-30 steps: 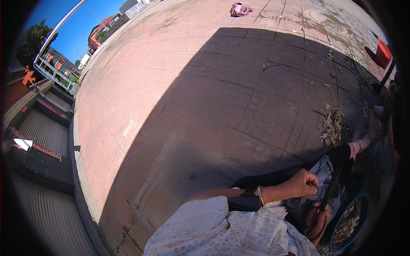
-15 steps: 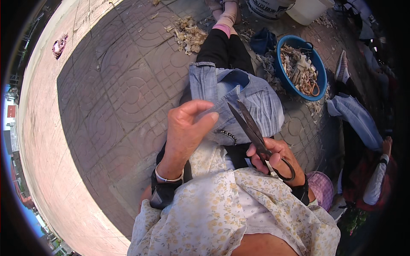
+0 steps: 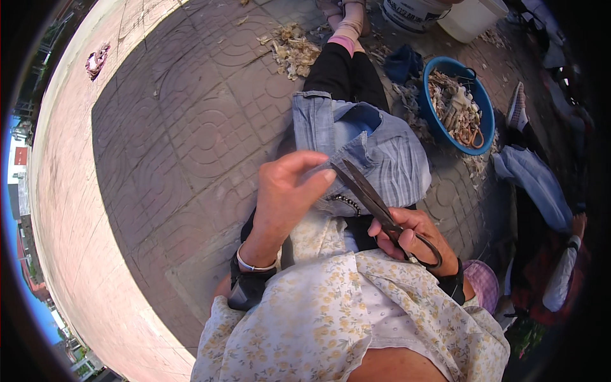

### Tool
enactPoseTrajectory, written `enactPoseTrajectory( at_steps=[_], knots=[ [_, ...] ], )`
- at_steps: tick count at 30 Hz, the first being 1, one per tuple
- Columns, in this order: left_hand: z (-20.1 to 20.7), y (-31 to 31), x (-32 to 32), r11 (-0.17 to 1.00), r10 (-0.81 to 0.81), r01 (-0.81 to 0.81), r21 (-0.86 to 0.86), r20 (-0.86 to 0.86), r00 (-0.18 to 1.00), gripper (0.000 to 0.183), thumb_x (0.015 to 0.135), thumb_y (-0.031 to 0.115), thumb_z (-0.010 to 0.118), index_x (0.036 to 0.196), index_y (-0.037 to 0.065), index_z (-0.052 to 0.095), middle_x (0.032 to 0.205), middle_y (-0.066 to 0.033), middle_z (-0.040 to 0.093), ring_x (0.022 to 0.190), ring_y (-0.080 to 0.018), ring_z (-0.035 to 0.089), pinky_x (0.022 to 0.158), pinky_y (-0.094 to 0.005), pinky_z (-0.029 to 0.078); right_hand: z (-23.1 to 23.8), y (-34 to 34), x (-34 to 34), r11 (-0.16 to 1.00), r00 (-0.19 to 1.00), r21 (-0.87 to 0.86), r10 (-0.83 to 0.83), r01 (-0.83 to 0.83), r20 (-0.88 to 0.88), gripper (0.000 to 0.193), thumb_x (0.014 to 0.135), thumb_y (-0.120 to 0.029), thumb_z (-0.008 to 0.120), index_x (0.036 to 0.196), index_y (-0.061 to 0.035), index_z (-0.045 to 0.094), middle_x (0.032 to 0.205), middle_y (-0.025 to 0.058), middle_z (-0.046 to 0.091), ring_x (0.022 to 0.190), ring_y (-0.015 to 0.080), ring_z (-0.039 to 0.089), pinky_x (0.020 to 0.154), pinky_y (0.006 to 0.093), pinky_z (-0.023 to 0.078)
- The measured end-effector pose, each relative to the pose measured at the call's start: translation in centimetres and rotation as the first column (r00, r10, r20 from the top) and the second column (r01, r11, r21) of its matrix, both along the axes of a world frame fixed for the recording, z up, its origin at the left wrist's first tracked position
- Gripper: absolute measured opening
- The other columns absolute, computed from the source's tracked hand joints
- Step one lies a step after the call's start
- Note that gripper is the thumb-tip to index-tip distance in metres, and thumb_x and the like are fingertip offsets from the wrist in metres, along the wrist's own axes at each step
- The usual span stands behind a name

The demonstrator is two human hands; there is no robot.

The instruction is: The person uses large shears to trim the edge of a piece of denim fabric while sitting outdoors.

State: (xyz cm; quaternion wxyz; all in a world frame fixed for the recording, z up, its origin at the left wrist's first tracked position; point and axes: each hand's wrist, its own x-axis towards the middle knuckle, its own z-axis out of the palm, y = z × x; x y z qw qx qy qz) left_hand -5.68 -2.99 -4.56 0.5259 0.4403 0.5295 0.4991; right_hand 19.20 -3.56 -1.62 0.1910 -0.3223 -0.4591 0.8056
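Observation:
My right hand point(image 3: 423, 239) grips a pair of dark metal scissors point(image 3: 372, 198) by the black handles. The blades are slightly parted and point up and left. Their tips reach the fingertips of my left hand point(image 3: 289, 194), whose thumb and forefinger are curled toward each other in a pinch. Something thin and pale may lie between them, too faint to make out. Beneath both hands, a blue denim cloth point(image 3: 394, 159) covers my lap, with a string of dark beads point(image 3: 345, 204) on its near side.
A blue basin point(image 3: 490, 118) holds pale scraps and orange-handled scissors point(image 3: 474, 138) to the right. A scrap pile point(image 3: 293, 52) lies on the paving ahead. White buckets point(image 3: 474, 22) stand beyond. Another person's denim-covered leg point(image 3: 534, 184) is at the right.
The scissors have moved left toward my left hand, so their tips now meet its fingertips. My left hand keeps its pinch. The whole view has shifted slightly.

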Motion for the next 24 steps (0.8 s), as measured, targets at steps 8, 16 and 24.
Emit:
enactPoseTrajectory(
  at_steps=[8,16,24],
  knots=[
    [-0.22,0.07,0.01,0.998,0.061,-0.062,0.008,0.026,0.998,0.018,0.077,0.005,0.07,0.093,-0.003,0.068,0.085,-0.0064,0.07,0.081,-0.0085,0.062,0.074,-0.0239,0.049,0.24,0.2,-0.01,0.999,0.999,0.0,0.035,-0.035,0.03,0.053,0.089,-0.052,0.058,0.106,-0.0019,0.058,0.068,-0.0022,0.049,0.055,0.0032,0.041,0.05,0.0196,0.03],
    [-0.17,0.03,-0.03,0.998,0.061,-0.059,0.037,-0.062,0.996,0.018,0.075,0.005,0.07,0.092,-0.002,0.068,0.084,-0.0081,0.07,0.081,-0.0095,0.064,0.073,-0.0246,0.05,-0.21,0.37,0.24,0.998,0.998,-0.033,0.05,-0.051,-0.029,0.049,0.092,-0.048,0.056,0.107,-0.0014,0.057,0.068,-0.0019,0.049,0.054,0.0031,0.04,0.049,0.0196,0.03],
    [0.08,0.0,0.23,0.998,0.065,-0.065,0.007,-0.051,0.997,0.018,0.076,0.005,0.068,0.092,-0.003,0.067,0.084,-0.0072,0.07,0.08,-0.0084,0.063,0.073,-0.0244,0.05,-0.47,0.39,0.38,0.999,0.998,-0.021,0.049,-0.05,-0.036,0.047,0.093,-0.047,0.053,0.107,-0.0016,0.058,0.068,-0.0009,0.051,0.053,0.0036,0.041,0.049,0.0193,0.031]
  ],
)
